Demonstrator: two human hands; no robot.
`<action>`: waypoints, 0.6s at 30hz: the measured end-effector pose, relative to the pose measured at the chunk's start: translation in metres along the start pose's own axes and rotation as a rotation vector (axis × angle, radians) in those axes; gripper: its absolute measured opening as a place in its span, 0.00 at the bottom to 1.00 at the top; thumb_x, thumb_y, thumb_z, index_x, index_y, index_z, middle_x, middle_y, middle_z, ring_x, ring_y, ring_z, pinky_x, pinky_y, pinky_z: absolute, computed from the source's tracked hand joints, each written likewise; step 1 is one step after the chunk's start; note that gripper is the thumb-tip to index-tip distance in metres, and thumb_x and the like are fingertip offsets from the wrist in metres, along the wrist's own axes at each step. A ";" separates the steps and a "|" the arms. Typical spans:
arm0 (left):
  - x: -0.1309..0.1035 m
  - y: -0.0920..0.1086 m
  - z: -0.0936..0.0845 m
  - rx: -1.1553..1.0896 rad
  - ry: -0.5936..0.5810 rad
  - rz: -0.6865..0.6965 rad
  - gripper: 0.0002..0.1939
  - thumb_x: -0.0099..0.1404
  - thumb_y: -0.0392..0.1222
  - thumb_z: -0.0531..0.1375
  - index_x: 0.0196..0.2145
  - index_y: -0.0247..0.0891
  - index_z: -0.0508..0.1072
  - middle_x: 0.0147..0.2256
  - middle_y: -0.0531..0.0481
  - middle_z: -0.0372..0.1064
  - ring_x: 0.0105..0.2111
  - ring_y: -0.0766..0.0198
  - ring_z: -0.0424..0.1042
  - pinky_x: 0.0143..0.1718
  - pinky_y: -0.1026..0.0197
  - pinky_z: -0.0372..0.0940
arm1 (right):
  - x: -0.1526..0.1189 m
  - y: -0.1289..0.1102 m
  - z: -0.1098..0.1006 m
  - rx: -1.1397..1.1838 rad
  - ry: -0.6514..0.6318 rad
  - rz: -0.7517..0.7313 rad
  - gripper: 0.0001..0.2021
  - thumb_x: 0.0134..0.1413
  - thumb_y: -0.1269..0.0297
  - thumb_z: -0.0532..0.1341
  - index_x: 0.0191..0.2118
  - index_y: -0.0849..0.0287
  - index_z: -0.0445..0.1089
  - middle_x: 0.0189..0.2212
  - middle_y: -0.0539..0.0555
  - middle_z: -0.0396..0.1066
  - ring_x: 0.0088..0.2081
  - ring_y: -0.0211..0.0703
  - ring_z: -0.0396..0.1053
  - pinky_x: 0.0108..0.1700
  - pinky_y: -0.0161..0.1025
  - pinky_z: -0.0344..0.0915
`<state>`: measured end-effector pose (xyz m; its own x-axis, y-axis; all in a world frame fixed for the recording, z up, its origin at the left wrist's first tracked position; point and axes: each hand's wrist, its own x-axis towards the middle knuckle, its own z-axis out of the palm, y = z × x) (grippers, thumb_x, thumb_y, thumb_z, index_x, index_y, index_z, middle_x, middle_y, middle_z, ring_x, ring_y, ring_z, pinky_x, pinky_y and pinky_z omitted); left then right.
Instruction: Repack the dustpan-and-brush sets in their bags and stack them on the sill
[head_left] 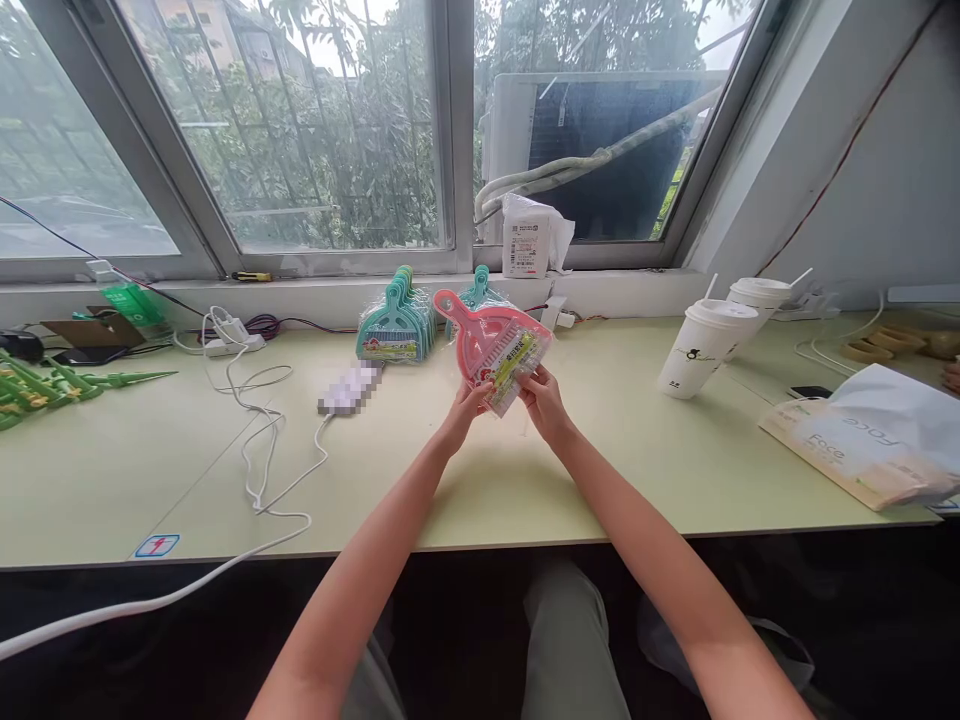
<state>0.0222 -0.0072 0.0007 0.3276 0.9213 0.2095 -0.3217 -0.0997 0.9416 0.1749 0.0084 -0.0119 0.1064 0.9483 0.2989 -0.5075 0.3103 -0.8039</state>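
Between my two hands is a pink mini dustpan and brush set point(480, 335) in clear wrapping, tilted with its handle to the upper left. A yellow-green printed label covers its lower part. My left hand point(471, 400) grips the bottom left edge, thumb on the front. On the lower right edge, my right hand point(546, 397) pinches the wrapping. Behind to the left stands a row of wrapped green dustpan sets point(394, 325). Another teal dustpan set point(480, 285) is partly hidden behind the pink one.
Two white lidded cups with straws point(697, 350) stand at the right, near a tissue pack point(862, 440). A white cable point(259, 470) winds over the left of the table, by a blurred phone-like object point(351, 388). Green plastic pieces point(45, 390) lie far left. A white package point(529, 238) sits on the sill.
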 end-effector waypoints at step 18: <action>0.022 -0.001 -0.061 -0.303 0.397 -0.114 0.28 0.51 0.36 0.53 0.52 0.30 0.64 0.39 0.42 0.72 0.27 0.64 0.71 0.22 0.64 0.67 | 0.013 -0.021 -0.044 -0.761 0.276 -0.267 0.17 0.52 0.65 0.60 0.49 0.52 0.69 0.54 0.55 0.68 0.55 0.50 0.65 0.58 0.53 0.60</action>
<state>-0.0243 0.0357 -0.0116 0.0318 0.9976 -0.0621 -0.5661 0.0691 0.8214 0.2245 0.0171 -0.0133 0.3953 0.7888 0.4707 0.2668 0.3917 -0.8806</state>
